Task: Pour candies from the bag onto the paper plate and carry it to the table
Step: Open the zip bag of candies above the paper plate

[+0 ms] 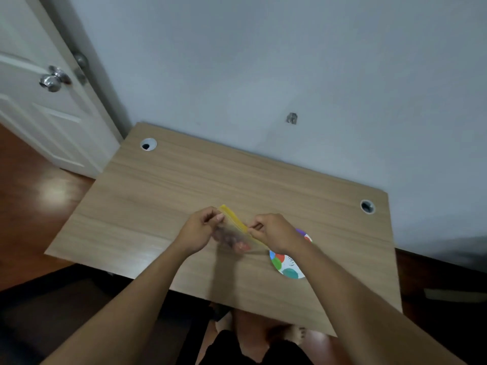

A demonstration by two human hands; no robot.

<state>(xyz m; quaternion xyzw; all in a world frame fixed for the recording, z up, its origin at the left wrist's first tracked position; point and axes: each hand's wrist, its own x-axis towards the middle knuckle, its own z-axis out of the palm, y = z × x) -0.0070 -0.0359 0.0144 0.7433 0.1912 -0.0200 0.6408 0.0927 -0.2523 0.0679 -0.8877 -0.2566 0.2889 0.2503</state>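
Observation:
A clear zip bag [233, 234] with a yellow seal strip hangs above the wooden desk [163, 196], with reddish candies blurred at its bottom. My left hand [199, 231] pinches the bag's left side near the top. My right hand [274, 233] pinches the yellow strip at the right end. A white paper plate [286, 262] with coloured dots lies flat on the desk, partly hidden under my right wrist. No candy shows on the visible part of the plate.
The desk stands against a grey wall and has two cable holes, one at the back left [148, 144] and one at the right [367, 206]. A white door with a metal knob [54, 80] stands at the left. Dark wooden floor surrounds the desk.

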